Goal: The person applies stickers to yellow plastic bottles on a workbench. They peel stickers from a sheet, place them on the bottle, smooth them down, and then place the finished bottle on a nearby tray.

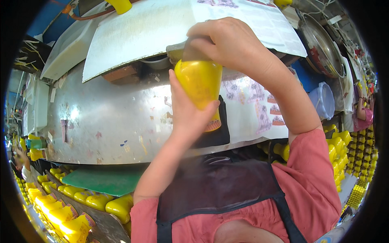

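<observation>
One glossy yellow vessel [198, 79] is resting in the curled grip of the left hand [187, 121] above a black cloth [221, 135], while the right hand [231, 40] is pinching a blurred dark sheet [195, 52] at its upper end, where steady support and even pressure should be helping.

A glossy yellow piece [199, 79] stands toward twelve o'clock in the view, its broad, rounded end pointing to twelve and its body narrowing toward six. Faint darker marks show on its face. The left hand [189, 117] clasps it from seven o'clock; a reddish patterned band shows beyond the thumb, toward five. A dark brownish sheet [196, 52], blurred, is pinched in the right hand [227, 42], meeting or overlapping the piece's twelve o'clock end.
</observation>
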